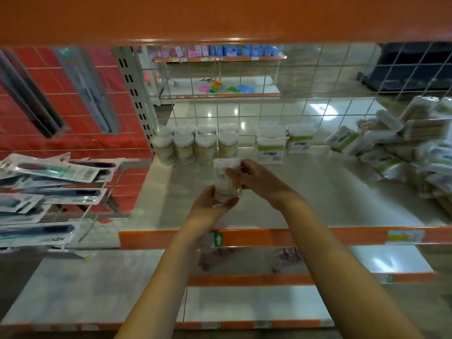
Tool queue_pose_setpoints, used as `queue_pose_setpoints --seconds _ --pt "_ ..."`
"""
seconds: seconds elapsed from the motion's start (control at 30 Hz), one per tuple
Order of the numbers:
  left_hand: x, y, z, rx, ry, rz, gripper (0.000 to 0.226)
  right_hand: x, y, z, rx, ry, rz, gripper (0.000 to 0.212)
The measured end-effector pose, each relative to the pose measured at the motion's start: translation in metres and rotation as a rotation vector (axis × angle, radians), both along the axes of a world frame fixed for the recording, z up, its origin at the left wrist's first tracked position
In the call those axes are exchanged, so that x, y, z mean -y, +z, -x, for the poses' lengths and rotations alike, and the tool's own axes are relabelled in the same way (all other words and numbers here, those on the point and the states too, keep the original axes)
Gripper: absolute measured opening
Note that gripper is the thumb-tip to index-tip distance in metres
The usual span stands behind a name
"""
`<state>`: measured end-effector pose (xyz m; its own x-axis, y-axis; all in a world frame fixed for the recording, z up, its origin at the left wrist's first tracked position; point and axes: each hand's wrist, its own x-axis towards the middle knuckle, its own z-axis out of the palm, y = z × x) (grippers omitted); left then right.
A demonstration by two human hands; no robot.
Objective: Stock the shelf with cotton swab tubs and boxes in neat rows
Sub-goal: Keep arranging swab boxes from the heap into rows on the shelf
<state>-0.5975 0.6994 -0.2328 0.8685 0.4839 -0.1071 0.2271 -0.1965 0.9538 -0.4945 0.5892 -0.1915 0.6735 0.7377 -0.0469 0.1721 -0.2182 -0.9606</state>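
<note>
Hands (234,189) — two — gripping one tub (227,178).

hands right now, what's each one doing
Left hand: holding the cotton swab tub from below.
Right hand: gripping the same tub's side.

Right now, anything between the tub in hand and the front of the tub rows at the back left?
Nothing visible. Both the left hand and right hand hold the tub above bare shelf. The tub rows stand just behind it, the boxes sit to their right, and the loose pile of packs lies far right, off the path.
</note>
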Motion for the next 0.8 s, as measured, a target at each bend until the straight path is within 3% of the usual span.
queue_pose_setpoints --seconds 0.13,0.37,0.57,0.67,0.8 --pt "-0.020 0.003 0.002 -0.023 -0.070 -0.041 0.049 0.003 0.005 0.002 -0.028 -0.035 -0.022 0.031" --pt "-0.060 0.036 0.005 0.062 -0.271 -0.046 0.036 0.010 0.008 0.004 -0.073 -0.065 -0.068 0.033" --pt "-0.083 0.050 0.002 0.136 -0.257 0.005 0.059 0.002 -0.001 0.013 -0.134 -0.084 -0.108 0.058" --pt "-0.083 0.048 0.003 0.125 -0.286 -0.005 0.047 -0.004 -0.011 0.020 -0.121 -0.073 -0.081 0.065" --pt "-0.079 0.046 0.006 0.121 -0.316 -0.081 0.032 -0.012 -0.026 0.032 -0.045 -0.094 0.030 0.047"
